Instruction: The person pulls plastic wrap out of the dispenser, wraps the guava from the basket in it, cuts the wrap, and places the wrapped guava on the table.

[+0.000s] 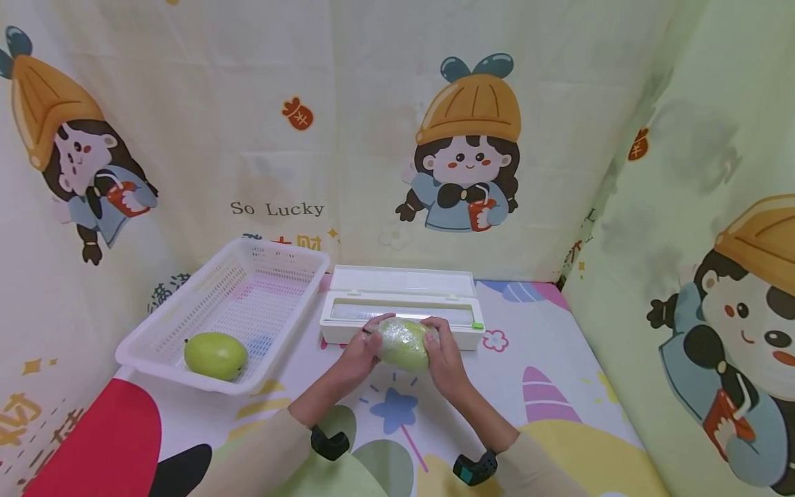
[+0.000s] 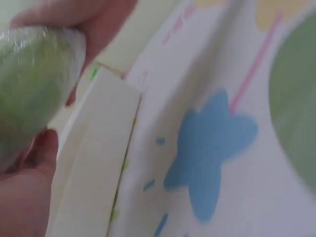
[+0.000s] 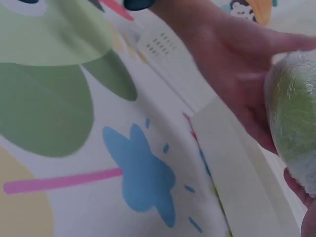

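Note:
A green mango [image 1: 404,345] wrapped in clear, shiny cling film is held up between both hands, above the table and just in front of a white cling film box. My left hand [image 1: 358,355] grips its left end and my right hand [image 1: 446,359] its right end. In the left wrist view the wrapped mango [image 2: 37,84] shows glossy film creases. The right wrist view has the mango [image 3: 295,116] at its right edge, with the left hand's fingers spread along it. The cling film box [image 1: 404,338] stands with its lid raised and a film roll inside.
To the left stands a white perforated basket [image 1: 282,338] with an unwrapped green mango [image 1: 215,355] in its near end. The tablecloth [image 1: 497,373] carries cartoon prints. Printed cloth walls [image 1: 366,138] close off the back and sides.

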